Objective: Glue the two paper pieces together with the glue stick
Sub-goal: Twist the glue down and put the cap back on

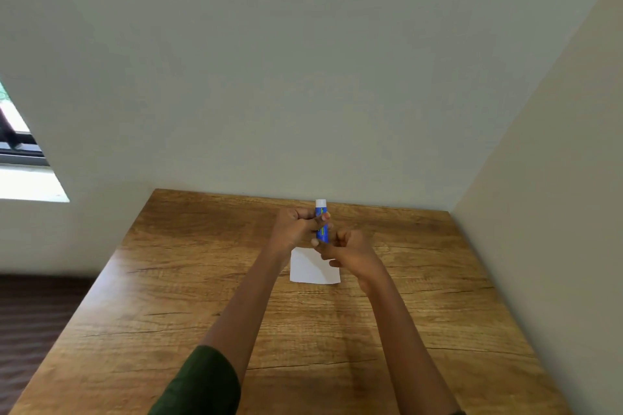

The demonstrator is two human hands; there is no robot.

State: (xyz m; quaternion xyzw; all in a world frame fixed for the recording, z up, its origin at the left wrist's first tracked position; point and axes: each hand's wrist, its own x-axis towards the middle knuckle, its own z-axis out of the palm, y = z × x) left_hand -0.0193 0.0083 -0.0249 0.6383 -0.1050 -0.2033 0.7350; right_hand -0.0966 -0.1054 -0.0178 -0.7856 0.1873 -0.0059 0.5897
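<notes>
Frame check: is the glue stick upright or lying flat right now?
Upright. The left hand grips the glue stick mid-body, white end pointing up, blue lower end above the paper on the table.

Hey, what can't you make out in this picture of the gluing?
- Head view: glue stick base, hidden behind the right hand; whether it pinches the stick is unclear.
- Head view: paper far edge, under the left hand and right hand; one sheet or two, unclear.
- Head view: stick's label, too small to read.

The paper point(308, 268) lies on the table point(202, 280); the glue stick point(321, 209) stands upright at its far edge, perhaps lifted.
</notes>
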